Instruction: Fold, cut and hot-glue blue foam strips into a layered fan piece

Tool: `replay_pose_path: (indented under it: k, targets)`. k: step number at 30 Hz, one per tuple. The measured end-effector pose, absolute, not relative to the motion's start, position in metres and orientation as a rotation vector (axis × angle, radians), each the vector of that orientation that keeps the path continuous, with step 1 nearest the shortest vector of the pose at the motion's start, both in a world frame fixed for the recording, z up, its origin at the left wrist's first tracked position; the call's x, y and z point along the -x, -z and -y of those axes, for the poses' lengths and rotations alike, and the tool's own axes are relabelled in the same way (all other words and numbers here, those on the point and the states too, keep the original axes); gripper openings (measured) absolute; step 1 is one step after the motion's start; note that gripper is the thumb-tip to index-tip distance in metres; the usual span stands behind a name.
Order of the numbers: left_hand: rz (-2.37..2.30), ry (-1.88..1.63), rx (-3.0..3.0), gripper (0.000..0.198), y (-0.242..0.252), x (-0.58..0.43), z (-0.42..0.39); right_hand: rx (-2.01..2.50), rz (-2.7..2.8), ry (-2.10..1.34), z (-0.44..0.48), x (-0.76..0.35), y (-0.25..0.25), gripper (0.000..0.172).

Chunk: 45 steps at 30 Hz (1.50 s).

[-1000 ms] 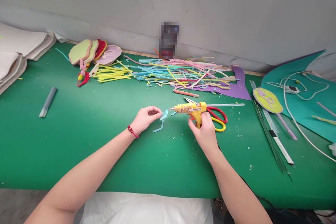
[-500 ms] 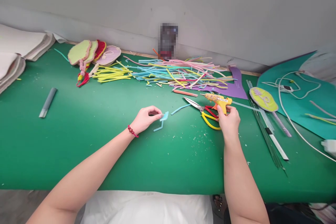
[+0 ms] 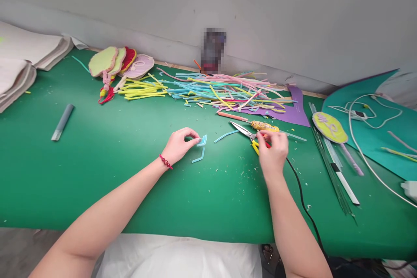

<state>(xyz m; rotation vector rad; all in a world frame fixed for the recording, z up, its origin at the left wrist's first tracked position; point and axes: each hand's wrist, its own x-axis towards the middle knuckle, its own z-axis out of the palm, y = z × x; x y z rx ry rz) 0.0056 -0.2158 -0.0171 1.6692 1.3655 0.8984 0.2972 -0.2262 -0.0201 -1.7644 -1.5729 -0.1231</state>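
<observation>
My left hand pinches a small stack of bent light-blue strips between thumb and fingertips. Just below it, a loose bent blue strip lies on the green table. My right hand hovers over the handles of the scissors, its fingers loosely curved and apart; whether they touch the handles I cannot tell. Behind that hand rests a yellow glue gun, partly hidden, with a clear glue stick out of its back end. A straight blue strip is left of the scissors.
A heap of coloured fuzzy strips lies along the wall on purple sheet. Round fans are back left, a yellow fan right. A grey tube sits left. A black cord passes my right forearm.
My right hand has let go of the glue gun, which now lies on the table, and has moved left over the scissors handles. My left hand keeps its hold on the blue strips.
</observation>
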Motion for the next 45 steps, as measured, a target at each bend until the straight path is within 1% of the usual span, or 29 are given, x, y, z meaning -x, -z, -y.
replay_pose_path:
  k: [3, 5, 9, 12, 16, 19, 23, 26, 30, 31, 34, 39, 45]
  targets:
    - [-1.386, -0.875, -1.671, 0.016, 0.018, -0.004, 0.216, 1.486, 1.864, -0.076, 0.239, -0.262, 0.022, 0.018]
    - [-1.411, -0.862, -1.655, 0.016, 0.017, -0.004, 0.216, 1.352, 2.015, -0.15, 0.25, -0.241, 0.023, 0.016]
    - [-1.45, -0.864, -1.633, 0.015, 0.016, -0.004, 0.217, 1.103, 2.247, -0.131, 0.272, -0.213, 0.026, 0.014]
    - [-1.459, -0.859, -1.626, 0.016, 0.014, -0.005, 0.218, 1.006, 2.335, -0.061, 0.277, -0.202, 0.03, 0.016]
    - [-1.374, -0.85, -1.61, 0.018, 0.007, -0.007, 0.219, 1.042, 2.369, -0.047, 0.273, -0.199, 0.034, 0.015]
    - [-1.253, -0.856, -1.509, 0.024, 0.002, -0.008, 0.22, 1.096, 2.37, -0.075, 0.269, -0.203, 0.036, 0.016]
    - [-1.205, -0.878, -1.324, 0.035, 0.0, -0.01, 0.221, 1.132, 2.328, -0.143, 0.268, -0.21, 0.034, 0.018]
    - [-1.174, -0.884, -1.269, 0.037, 0.002, -0.012, 0.222, 1.167, 2.231, -0.227, 0.268, -0.211, 0.031, 0.018]
    - [-1.092, -0.911, -1.33, 0.033, 0.004, -0.019, 0.229, 1.23, 2.144, -0.306, 0.269, -0.208, 0.025, 0.037]
    - [-1.076, -0.911, -1.345, 0.032, 0.005, -0.022, 0.232, 1.235, 2.144, -0.312, 0.27, -0.207, 0.025, 0.036]
    - [-1.031, -0.875, -1.368, 0.028, 0.008, -0.03, 0.239, 1.227, 2.17, -0.319, 0.272, -0.205, 0.025, 0.025]
    - [-0.996, -0.845, -1.335, 0.026, 0.011, -0.035, 0.243, 1.193, 2.199, -0.282, 0.271, -0.207, 0.028, 0.03]
    - [-1.018, -0.926, -1.226, 0.037, 0.008, -0.027, 0.234, 1.251, 2.166, -0.337, 0.269, -0.212, 0.025, 0.029]
